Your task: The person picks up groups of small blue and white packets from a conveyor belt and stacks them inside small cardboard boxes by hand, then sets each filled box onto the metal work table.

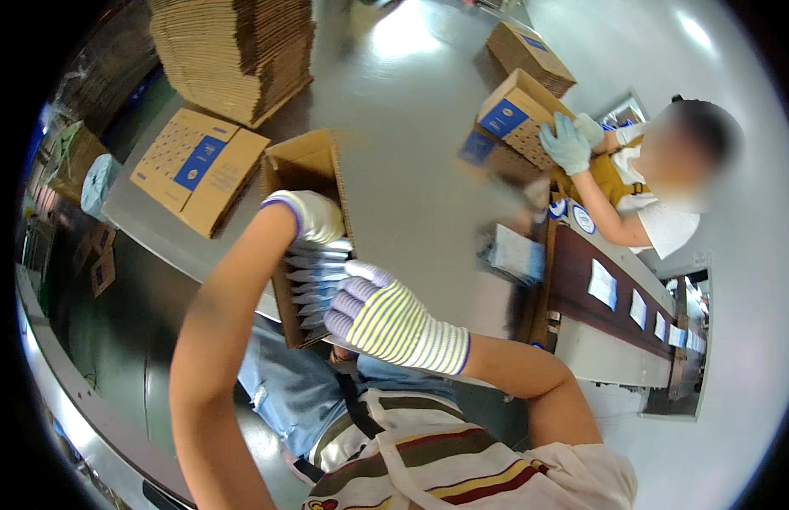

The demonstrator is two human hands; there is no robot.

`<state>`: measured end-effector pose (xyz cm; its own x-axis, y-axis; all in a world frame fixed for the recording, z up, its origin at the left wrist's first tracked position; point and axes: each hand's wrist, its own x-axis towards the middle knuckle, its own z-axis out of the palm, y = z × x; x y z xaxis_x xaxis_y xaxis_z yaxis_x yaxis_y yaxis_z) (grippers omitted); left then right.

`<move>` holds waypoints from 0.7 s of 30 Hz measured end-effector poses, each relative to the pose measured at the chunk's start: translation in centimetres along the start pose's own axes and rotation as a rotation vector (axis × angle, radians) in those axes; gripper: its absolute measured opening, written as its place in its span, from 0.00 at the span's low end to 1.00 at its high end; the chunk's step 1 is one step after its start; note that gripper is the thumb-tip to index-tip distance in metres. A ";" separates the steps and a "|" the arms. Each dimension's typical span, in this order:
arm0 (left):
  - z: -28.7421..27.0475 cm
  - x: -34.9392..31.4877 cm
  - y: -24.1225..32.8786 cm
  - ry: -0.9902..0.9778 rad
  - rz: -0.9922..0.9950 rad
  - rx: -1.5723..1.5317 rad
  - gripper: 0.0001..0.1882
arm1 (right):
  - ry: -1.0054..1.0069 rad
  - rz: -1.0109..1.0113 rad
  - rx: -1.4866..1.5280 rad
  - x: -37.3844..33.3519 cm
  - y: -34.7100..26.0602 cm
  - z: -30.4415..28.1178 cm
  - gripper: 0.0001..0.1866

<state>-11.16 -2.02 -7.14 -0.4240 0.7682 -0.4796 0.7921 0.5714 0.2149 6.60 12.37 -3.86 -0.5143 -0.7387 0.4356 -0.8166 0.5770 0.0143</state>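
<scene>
An open cardboard box (283,290) stands at the near edge of the grey table, holding a row of flat, pale blue-and-white packets (308,287) on edge. My left hand (320,218), in a pale knit glove with a purple cuff, reaches into the box at the far end of the row; its fingers are hidden. Across the box's right side lies my right hand (393,323), in a yellow-striped glove with purple-grey fingers. Those fingers curl down onto the packets at the near end, with the thumb toward the middle of the row.
Left of the box lies a flattened carton (184,174), with a tall stack of folded cartons (229,59) behind. Packets (515,255) lie on the table at right, beside a dark conveyor belt (573,255) carrying more. A co-worker's gloved hands (568,144) hold another box (518,119).
</scene>
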 end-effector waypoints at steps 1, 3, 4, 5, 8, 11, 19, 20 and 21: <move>0.4 -0.8 -0.3 0.036 0.045 0.036 0.15 | -0.001 -0.004 0.020 0.2 -0.1 -0.1 0.07; -3.8 -3.4 5.3 0.100 -0.128 0.071 0.13 | -0.139 0.059 0.013 -1.0 1.3 -0.3 0.09; -4.3 -4.9 6.6 0.061 -0.190 0.078 0.17 | -0.084 0.052 0.026 -0.9 1.6 -0.3 0.10; -2.5 -5.4 7.4 0.348 -0.218 0.019 0.16 | -0.030 0.058 0.033 -1.0 2.0 -0.1 0.12; -0.7 -5.9 8.0 0.511 -0.178 0.093 0.16 | 0.102 0.092 0.208 -2.0 2.7 -1.1 0.18; 0.3 -7.4 7.3 0.499 -0.294 0.037 0.18 | 0.136 0.120 0.250 -2.8 4.5 -3.9 0.26; 0.0 -6.7 7.7 0.544 -0.262 0.026 0.19 | -0.343 0.830 -0.087 -19.8 20.2 -10.1 0.19; -0.1 -6.6 7.8 0.528 -0.260 0.030 0.19 | -0.361 0.885 -0.051 -21.8 21.5 -10.9 0.19; 0.0 -6.3 7.8 0.556 -0.249 0.050 0.19 | -0.406 0.906 -0.069 -23.6 22.8 -11.7 0.19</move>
<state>-2.32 -2.44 -2.47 -0.7539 0.6569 0.0087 0.6539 0.7491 0.1064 3.15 47.03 -3.26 -0.9974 -0.0646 -0.0325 -0.0606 0.9917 -0.1133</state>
